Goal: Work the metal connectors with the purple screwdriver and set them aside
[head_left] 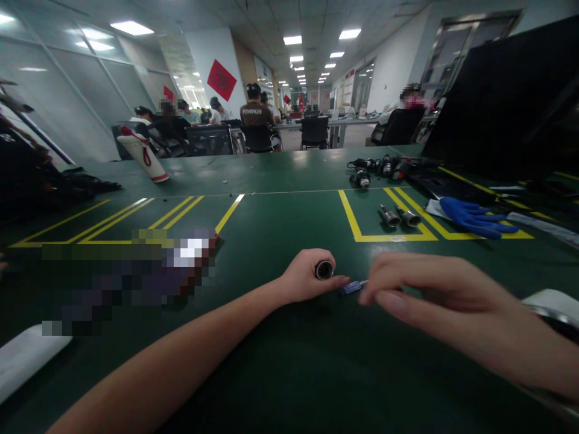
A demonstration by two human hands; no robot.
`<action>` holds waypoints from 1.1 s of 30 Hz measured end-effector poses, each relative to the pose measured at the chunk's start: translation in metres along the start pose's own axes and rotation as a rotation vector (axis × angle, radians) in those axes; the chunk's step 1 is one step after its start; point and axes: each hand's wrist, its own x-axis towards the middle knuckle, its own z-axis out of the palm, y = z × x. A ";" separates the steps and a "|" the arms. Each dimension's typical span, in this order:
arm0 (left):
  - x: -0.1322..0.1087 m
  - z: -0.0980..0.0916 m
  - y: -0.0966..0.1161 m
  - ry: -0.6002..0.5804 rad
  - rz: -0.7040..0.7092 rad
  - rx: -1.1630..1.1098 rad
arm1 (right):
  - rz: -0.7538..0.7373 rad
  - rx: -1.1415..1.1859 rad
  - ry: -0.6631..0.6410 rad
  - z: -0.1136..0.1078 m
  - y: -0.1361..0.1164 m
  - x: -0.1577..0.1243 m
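Note:
My left hand (307, 276) is closed around a cylindrical metal connector (324, 270), its round, dark open end turned toward me. The thumb stretches to the right along the table. Just past the thumb tip is a small blue-and-whitish piece (353, 287), too small to name. My right hand (420, 295) is slightly blurred, with thumb and fingers pinched at the right end of that piece. Farther back, inside a yellow-taped box, two similar metal connectors (389, 216) (408, 217) lie side by side.
On the green table (280, 223), a blue glove (474, 217) lies at the right, near a large black screen (506, 102). Black cables with connectors (362, 178) lie behind. At the left are a pixelated object (194, 253) and a white cylinder (143, 158). People sit in the background.

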 end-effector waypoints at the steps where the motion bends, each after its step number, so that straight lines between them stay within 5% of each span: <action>1: 0.000 0.000 0.000 0.002 0.001 -0.003 | 0.016 -0.147 -0.076 -0.001 0.002 0.014; 4: 0.001 -0.001 -0.002 -0.007 -0.014 -0.010 | 0.097 -0.668 -0.311 0.005 0.012 0.034; 8: 0.001 -0.002 -0.003 -0.035 -0.034 0.010 | 0.109 -0.893 -0.453 0.017 0.024 0.031; 20: 0.002 -0.003 0.001 -0.053 -0.099 0.045 | -0.095 -0.863 -0.322 0.013 0.036 0.028; 23: 0.001 -0.004 0.000 -0.022 -0.109 0.037 | -0.139 -0.706 -0.083 0.009 0.037 0.026; 27: 0.000 -0.003 -0.002 -0.008 -0.107 0.028 | -0.026 -0.096 0.208 0.011 0.026 0.023; 30: 0.000 -0.002 -0.004 0.004 -0.079 0.024 | 0.062 0.228 0.181 0.019 0.015 0.020; 33: 0.001 -0.001 -0.004 0.015 -0.056 0.036 | 0.071 0.260 0.140 0.029 0.010 0.017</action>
